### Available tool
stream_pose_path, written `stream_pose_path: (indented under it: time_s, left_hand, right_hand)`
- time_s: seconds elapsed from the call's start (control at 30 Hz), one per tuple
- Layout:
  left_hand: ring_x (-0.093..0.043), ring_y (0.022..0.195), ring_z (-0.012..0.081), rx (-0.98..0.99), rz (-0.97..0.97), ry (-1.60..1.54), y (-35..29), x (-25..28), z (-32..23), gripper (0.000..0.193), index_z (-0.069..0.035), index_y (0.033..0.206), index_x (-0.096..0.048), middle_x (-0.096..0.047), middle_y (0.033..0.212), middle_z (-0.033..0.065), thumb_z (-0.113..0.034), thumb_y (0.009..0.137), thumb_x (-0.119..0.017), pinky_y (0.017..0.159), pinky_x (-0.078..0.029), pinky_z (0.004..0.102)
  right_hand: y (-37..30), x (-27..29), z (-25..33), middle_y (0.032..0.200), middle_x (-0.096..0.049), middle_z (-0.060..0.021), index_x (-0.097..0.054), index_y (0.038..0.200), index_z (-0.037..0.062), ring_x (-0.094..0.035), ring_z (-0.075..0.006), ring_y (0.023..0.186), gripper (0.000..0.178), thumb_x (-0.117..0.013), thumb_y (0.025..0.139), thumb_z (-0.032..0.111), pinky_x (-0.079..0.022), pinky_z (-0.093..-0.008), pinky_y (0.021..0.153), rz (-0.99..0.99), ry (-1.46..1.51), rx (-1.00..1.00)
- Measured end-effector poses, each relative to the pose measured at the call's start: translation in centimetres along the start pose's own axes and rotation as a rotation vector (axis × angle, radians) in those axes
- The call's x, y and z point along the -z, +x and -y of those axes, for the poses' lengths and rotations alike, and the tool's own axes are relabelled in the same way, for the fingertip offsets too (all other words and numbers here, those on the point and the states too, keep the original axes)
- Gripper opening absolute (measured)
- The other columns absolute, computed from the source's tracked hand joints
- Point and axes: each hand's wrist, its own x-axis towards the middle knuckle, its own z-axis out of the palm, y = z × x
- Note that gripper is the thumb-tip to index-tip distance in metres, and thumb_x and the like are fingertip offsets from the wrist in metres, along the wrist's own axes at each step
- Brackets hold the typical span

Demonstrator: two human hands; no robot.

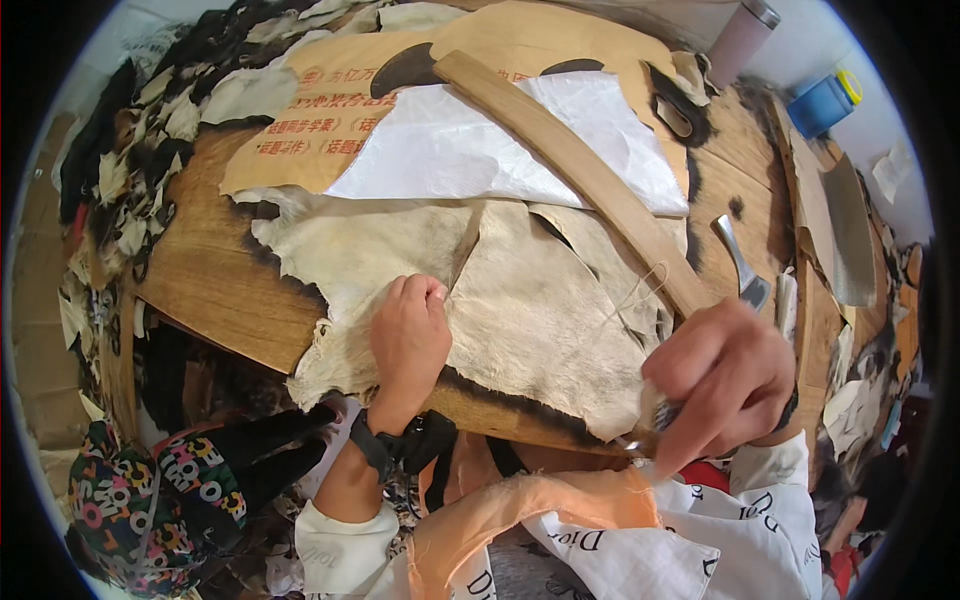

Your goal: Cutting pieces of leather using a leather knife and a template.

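Note:
A cream-coloured animal hide (535,320), pale skin side up with dark fur at its edges, lies over the near edge of the wooden table. My left hand (412,325) is closed at a seam line on it, fingers curled down onto the skin. Over the hide's right end, my right hand (725,380) is raised, blurred, with bent fingers drawn together. Something small and shiny (632,442) shows by its fingertips; I cannot make out what. A thin pale thread (640,290) loops near the right hand.
A long wooden strip (570,150) lies across a white sheet (440,150) and brown printed paper (270,150). A metal blade tool (740,262) rests at right. Fur scraps (125,190) pile up left. A blue jar (822,105) and a tumbler (742,40) stand far right.

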Motion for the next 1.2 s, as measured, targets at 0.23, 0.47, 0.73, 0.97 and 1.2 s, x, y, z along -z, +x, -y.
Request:
stream_pose_path:
  time_s: [0.23, 0.47, 0.73, 0.97, 1.2]
  left_hand:
    - [-0.054, 0.068, 0.0227, -0.246, 0.257, -0.363, -1.4, 3.3, -2.7, 0.016, -0.01, 0.093, -0.07, -0.056, 0.073, 0.007, -0.015, 0.079, -0.064, 0.063, -0.044, 0.0322]
    - [-0.05, 0.071, 0.0211, 0.114, 0.038, -0.19, 0.3, 2.0, -0.2, 0.018, -0.008, 0.092, -0.071, -0.052, 0.069, 0.0052, -0.012, 0.075, -0.067, 0.066, -0.041, 0.0321]
    - [-0.054, 0.071, 0.0264, -0.105, -0.042, 0.083, 0.6, 0.2, 0.7, 0.007, -0.002, 0.083, -0.061, -0.053, 0.08, 0.0094, -0.008, 0.083, -0.057, 0.066, -0.044, 0.0346]
    - [-0.055, 0.061, 0.0095, -0.271, 0.265, -0.386, 2.7, 2.6, -1.6, 0.011, -0.001, 0.09, -0.067, -0.063, 0.084, 0.0066, -0.003, 0.079, -0.065, 0.052, -0.042, 0.0209]
    - [-0.055, 0.057, 0.0079, 0.038, 0.567, -0.428, 3.8, 1.1, -1.6, 0.008, 0.0, 0.079, -0.07, -0.065, 0.072, 0.0063, -0.008, 0.076, -0.068, 0.053, -0.043, 0.0215]
  right_hand:
    - [3.5, -3.7, -7.6, 0.068, -0.06, -0.0109, -0.068, 0.078, 0.006, -0.057, -0.0295, 0.06, 0.009, -0.064, 0.071, 0.004, -0.046, -0.0357, 0.055, -0.319, -0.191, -0.168]
    - [1.1, -5.4, -9.9, 0.068, -0.059, -0.0103, -0.066, 0.075, 0.005, -0.059, -0.0285, 0.061, 0.01, -0.061, 0.068, 0.0, -0.046, -0.0351, 0.055, -0.2, -0.533, -0.441]
    - [-3.9, -0.3, -4.5, 0.063, -0.057, -0.009, -0.068, 0.078, 0.0001, -0.053, -0.0203, 0.054, 0.008, -0.063, 0.072, 0.0, -0.041, -0.032, 0.05, -0.238, 0.029, -0.25]
    - [-7.7, 0.6, 0.6, 0.063, -0.055, -0.0061, -0.068, 0.082, -0.0033, -0.046, -0.0135, 0.053, 0.01, -0.067, 0.072, -0.003, -0.028, -0.0278, 0.046, -0.413, 0.147, -0.383]
    - [-10.6, -1.0, 1.5, 0.063, -0.054, -0.0069, -0.067, 0.081, 0.0021, -0.053, -0.021, 0.055, 0.014, -0.063, 0.071, -0.006, -0.036, -0.0309, 0.048, -0.514, -0.477, -0.546]
